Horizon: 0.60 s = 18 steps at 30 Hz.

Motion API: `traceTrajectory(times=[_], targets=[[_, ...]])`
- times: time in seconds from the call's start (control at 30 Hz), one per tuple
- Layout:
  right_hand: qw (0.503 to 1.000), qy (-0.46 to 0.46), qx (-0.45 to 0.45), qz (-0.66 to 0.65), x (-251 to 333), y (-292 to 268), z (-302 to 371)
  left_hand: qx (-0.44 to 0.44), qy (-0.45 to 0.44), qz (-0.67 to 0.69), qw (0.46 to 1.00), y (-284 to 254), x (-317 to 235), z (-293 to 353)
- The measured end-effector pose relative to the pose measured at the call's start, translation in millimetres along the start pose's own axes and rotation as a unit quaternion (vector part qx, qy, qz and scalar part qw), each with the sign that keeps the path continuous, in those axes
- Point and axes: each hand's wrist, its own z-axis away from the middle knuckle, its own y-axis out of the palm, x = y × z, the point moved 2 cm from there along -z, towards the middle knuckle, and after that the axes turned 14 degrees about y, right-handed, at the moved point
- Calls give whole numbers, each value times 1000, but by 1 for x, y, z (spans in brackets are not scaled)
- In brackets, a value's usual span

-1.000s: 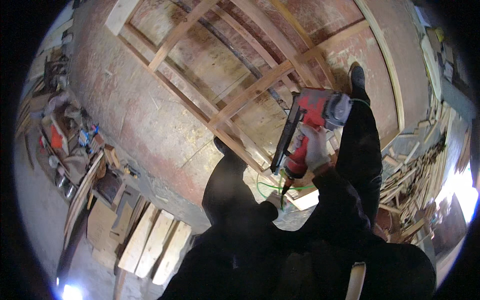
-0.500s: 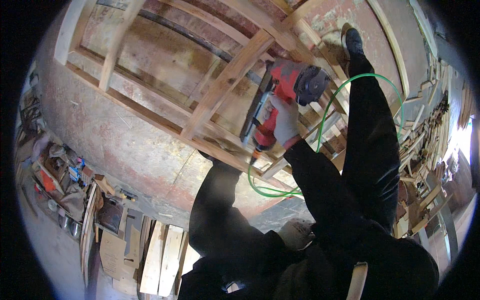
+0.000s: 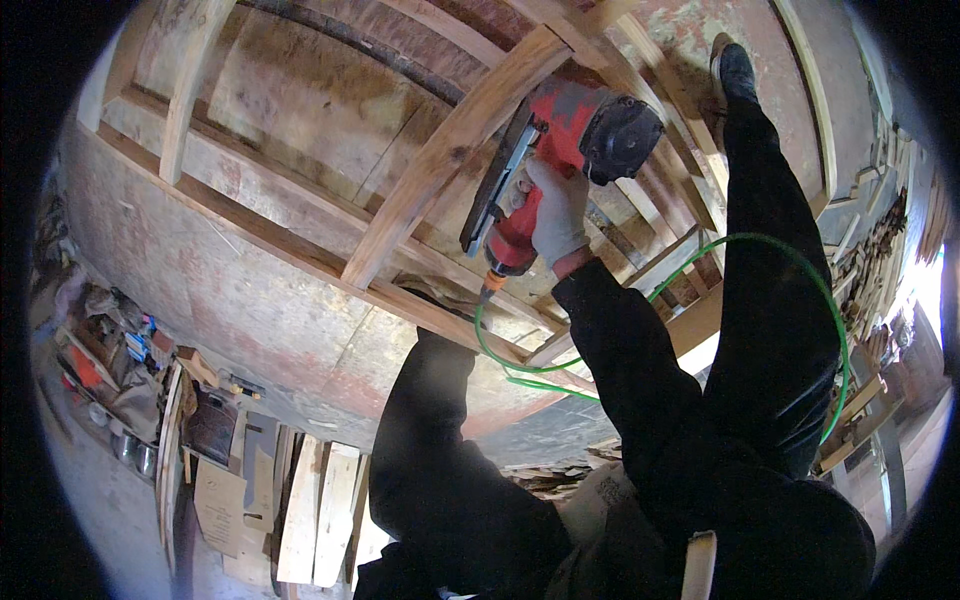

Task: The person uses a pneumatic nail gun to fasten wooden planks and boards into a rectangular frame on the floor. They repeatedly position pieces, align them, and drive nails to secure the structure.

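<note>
My right hand (image 3: 558, 212), in a pale grey glove, is wrapped around the handle of a red and black nail gun (image 3: 562, 118). A green air hose (image 3: 530, 370) runs from the orange fitting at the handle's end. The nail gun is over a wooden frame (image 3: 450, 150) made of crossing battens, close to a thick crosspiece; I cannot tell whether they touch. Low in the picture, a pale grey patch by my body looks like my gloved left hand (image 3: 598, 500); its fingers are hidden. Near the bottom edge a light wooden stick (image 3: 700, 565) shows against my dark clothes.
The frame lies on a worn, stained board surface (image 3: 250, 290). My legs, one with a dark shoe (image 3: 735, 72), are among the battens. Boards (image 3: 325, 510) and cardboard (image 3: 218, 505) stand at lower left, beside piled tools and scraps (image 3: 120, 350). Wood offcuts (image 3: 880, 270) heap at right.
The frame has shifted slightly left in view. The nail gun, still in my right hand, sits a little lower and left against it. The hose loop has dropped across my right leg.
</note>
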Motion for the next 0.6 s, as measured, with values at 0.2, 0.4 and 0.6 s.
traceTrajectory(times=[0.2,0.4,0.6], targets=[[994,28,-45,94,-7,4,-9,15,-2,-2,1000,-6,-10,-2],[979,38,-94,176,4,0,-2,25,0,-6,1000,-8,-15,-6],[983,21,-102,152,3,-11,-5,31,1,-14,999,-9,-19,-9]])
